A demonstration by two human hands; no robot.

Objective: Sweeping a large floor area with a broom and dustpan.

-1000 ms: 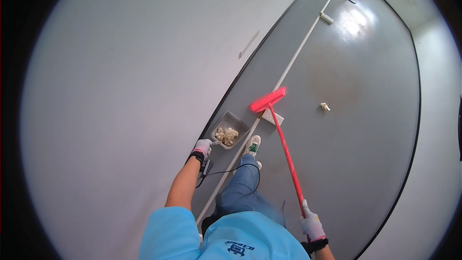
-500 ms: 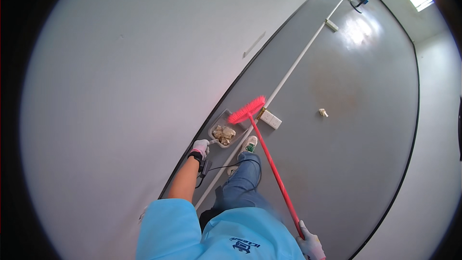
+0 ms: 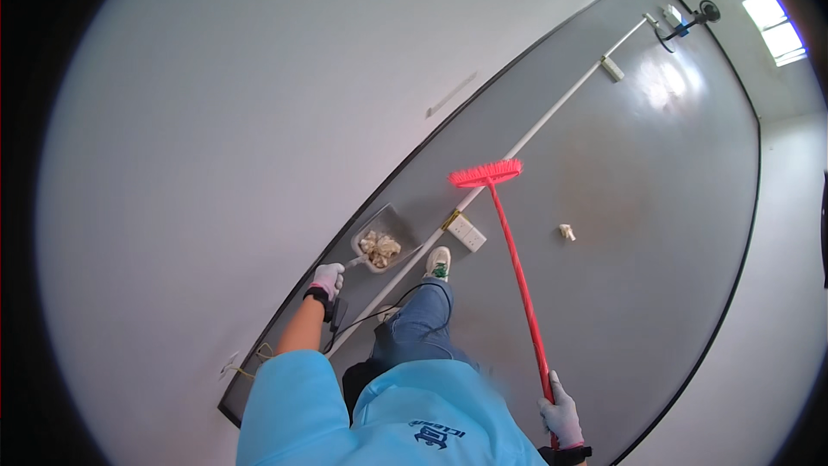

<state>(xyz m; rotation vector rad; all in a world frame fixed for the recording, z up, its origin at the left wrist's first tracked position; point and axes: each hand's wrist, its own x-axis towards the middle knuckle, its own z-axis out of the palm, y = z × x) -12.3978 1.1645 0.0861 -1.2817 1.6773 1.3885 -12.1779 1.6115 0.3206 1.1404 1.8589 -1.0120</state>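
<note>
My left hand (image 3: 328,280), in a white glove, is closed on the handle of a grey dustpan (image 3: 402,231). Inside the pan lie crumpled pale and brownish scraps (image 3: 379,248). In my right hand (image 3: 562,414), also gloved, is the upper part of a red broom's pole. The broom (image 3: 521,280) reaches away from me, its bristled head (image 3: 486,175) by the white floor pipe, beyond the dustpan and to its right. A small crumpled scrap (image 3: 566,231) lies apart on the grey floor, right of the broom pole.
A white pipe (image 3: 565,102) runs diagonally along the floor, with a white socket box (image 3: 467,232) near my foot and another box (image 3: 612,68) farther off. A black stand (image 3: 686,26) is at the far end. The white wall (image 3: 224,138) rises on the left.
The broom head has moved right and away from the dustpan, which it overlapped before. My right hand, still on the pole, shows more fully. The view has shifted slightly.
</note>
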